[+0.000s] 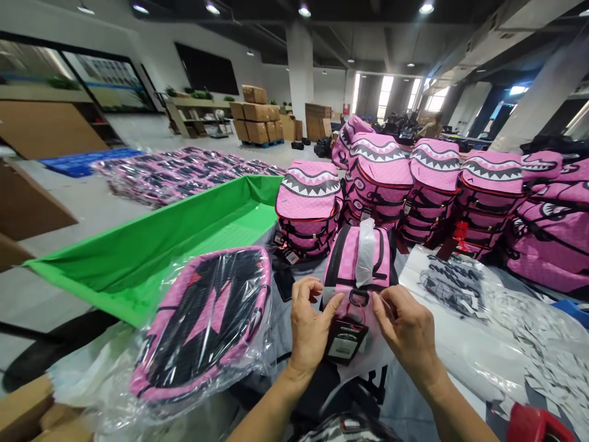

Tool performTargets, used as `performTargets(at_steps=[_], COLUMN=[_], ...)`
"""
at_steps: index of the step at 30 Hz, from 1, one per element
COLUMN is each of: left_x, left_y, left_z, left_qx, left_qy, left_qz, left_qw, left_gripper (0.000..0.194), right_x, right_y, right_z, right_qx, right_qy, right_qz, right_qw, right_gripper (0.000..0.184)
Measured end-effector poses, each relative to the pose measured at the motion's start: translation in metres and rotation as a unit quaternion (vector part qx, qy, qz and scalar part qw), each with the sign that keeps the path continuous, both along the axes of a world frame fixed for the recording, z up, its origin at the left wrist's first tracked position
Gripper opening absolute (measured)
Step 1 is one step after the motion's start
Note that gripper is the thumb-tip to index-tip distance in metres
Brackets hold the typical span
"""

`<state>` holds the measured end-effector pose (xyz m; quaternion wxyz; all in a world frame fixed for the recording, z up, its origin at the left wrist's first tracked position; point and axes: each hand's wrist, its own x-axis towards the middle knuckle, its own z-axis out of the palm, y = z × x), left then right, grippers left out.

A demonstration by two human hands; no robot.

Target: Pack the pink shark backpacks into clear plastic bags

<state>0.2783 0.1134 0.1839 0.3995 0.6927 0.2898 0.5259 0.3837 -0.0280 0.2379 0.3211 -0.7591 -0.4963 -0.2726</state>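
A pink checked backpack [340,261] with black trim stands upright in front of me, its top handle [366,252] wrapped in white padding. My left hand [309,325] is closed at the backpack's left side, with a translucent strip of plastic [328,296] between thumb and fingers. On the opposite side, my right hand [408,328] pinches close to the backpack's black loop [359,298]; what lies between those fingertips is too small to make out. A black hang tag [346,341] with a white label dangles from a red cord between my hands.
To the left lies a backpack in clear plastic [214,319], beside a green fabric-lined bin [151,230]. Several pink shark-mouth backpacks [309,190] line the table's far side. On the right are bagged black cords [451,282], white tags [538,344] and a red object [529,423].
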Motion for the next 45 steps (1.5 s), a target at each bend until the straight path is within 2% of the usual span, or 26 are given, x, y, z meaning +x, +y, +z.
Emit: performTargets(at_steps=[5, 11, 15, 21, 24, 27, 29, 31, 33, 35, 37, 39, 42, 45], left_x=[-0.001, 0.005, 0.008, 0.001, -0.007, -0.012, -0.013, -0.011, -0.007, 0.000, 0.006, 0.012, 0.018, 0.020], left_y=[-0.007, -0.008, -0.011, -0.012, -0.015, -0.019, -0.020, -0.019, -0.017, -0.013, -0.009, -0.006, -0.004, -0.006], left_z=[-0.001, -0.005, -0.004, -0.002, 0.006, 0.014, 0.014, 0.011, 0.009, 0.014, 0.027, 0.044, 0.068, 0.080], left_qx=[-0.017, -0.082, -0.042, -0.003, -0.030, -0.098, -0.147, -0.158, -0.126, -0.071, -0.009, 0.048, 0.114, 0.142], left_qy=[-0.025, -0.069, -0.087, -0.060, -0.032, -0.003, 0.023, 0.048, 0.059, 0.078, 0.133, 0.219, 0.323, 0.349], left_qz=[0.023, 0.029, 0.069, 0.103, 0.073, 0.002, -0.065, -0.091, -0.056, -0.001, 0.027, 0.023, -0.003, -0.039], left_qw=[0.999, 0.994, 0.993, 0.993, 0.996, 0.995, 0.987, 0.982, 0.989, 0.994, 0.991, 0.974, 0.940, 0.925], left_gripper=[0.044, 0.038, 0.032, 0.025, 0.023, 0.029, 0.035, 0.039, 0.036, 0.031, 0.024, 0.019, 0.017, 0.022], right_x=[0.011, 0.019, 0.024, 0.027, 0.028, 0.029, 0.030, 0.030, 0.029, 0.028, 0.030, 0.034, 0.043, 0.050], right_y=[-0.005, -0.001, 0.001, 0.003, 0.004, 0.005, 0.005, 0.005, 0.005, 0.004, 0.004, 0.003, 0.000, -0.004], right_z=[0.005, 0.008, 0.007, 0.011, 0.012, 0.012, 0.012, 0.012, 0.012, 0.014, 0.018, 0.022, 0.029, 0.032], right_qx=[-0.027, -0.026, -0.022, -0.032, -0.033, -0.041, -0.045, -0.044, -0.041, -0.038, -0.038, -0.040, -0.043, -0.035], right_qy=[0.081, 0.105, 0.137, 0.142, 0.139, 0.145, 0.154, 0.164, 0.175, 0.192, 0.222, 0.265, 0.383, 0.497], right_qz=[0.067, 0.105, 0.121, 0.136, 0.137, 0.135, 0.134, 0.132, 0.130, 0.134, 0.145, 0.160, 0.176, 0.172], right_qw=[0.994, 0.989, 0.983, 0.980, 0.980, 0.979, 0.978, 0.977, 0.975, 0.971, 0.964, 0.950, 0.906, 0.850], right_gripper=[0.035, 0.034, 0.036, 0.040, 0.039, 0.040, 0.041, 0.042, 0.042, 0.042, 0.041, 0.041, 0.041, 0.042])
